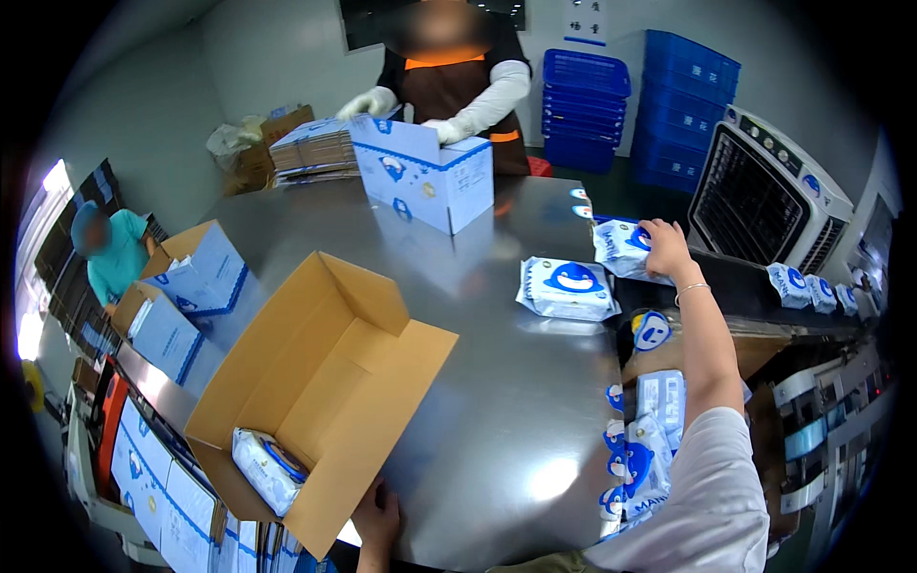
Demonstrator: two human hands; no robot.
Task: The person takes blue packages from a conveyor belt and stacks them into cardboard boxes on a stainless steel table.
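Note:
My right hand (666,250) reaches out to the far right, its fingers closed around a white and blue soft pack (619,246), apparently wipes, at the table's edge. Just left of it, another such pack (569,288) lies flat on the metal table (478,430). An open cardboard box (315,353) stands tilted in front of me at the left, with one pack (268,470) in its near end. By the box's near flap is my left hand (378,516), fingers curled at the flap's edge and partly hidden.
Across the table a gloved person handles a blue-white carton (425,181). Two more cartons (201,272) stand at the left, near another person. A dark conveyor (735,286) carries several packs at the right. More packs (650,458) lie below the table's right edge. Flattened cartons (172,487) stand lower left.

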